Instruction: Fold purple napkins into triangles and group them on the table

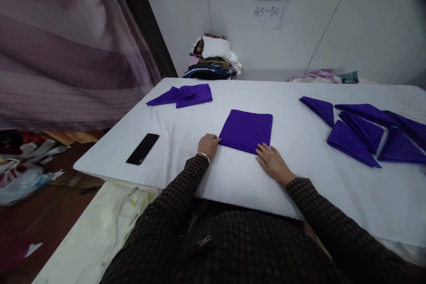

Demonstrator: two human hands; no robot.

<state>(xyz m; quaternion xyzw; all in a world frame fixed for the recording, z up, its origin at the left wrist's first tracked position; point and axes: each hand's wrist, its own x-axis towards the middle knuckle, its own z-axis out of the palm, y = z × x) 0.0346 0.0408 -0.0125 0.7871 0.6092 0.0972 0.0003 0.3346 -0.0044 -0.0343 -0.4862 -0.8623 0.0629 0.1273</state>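
Note:
A purple cloth napkin (246, 131), folded into a neat square, lies flat on the white-covered table (186, 137) in front of me. My left hand (209, 145) is at its near left corner, fingers curled, with thumb and forefinger pinching the edge. On the near right corner rests my right hand (273, 163), its fingers stretched out flat over the cloth and the nearest edge. The underside of the napkin is hidden.
Several purple napkins folded into triangles (353, 142) lie at the right. Other purple cloth (195, 95) sits at the far left, with a black phone (143, 148) nearer. Stacked clothes (214, 57) stand behind the table, against a white wall (253, 49).

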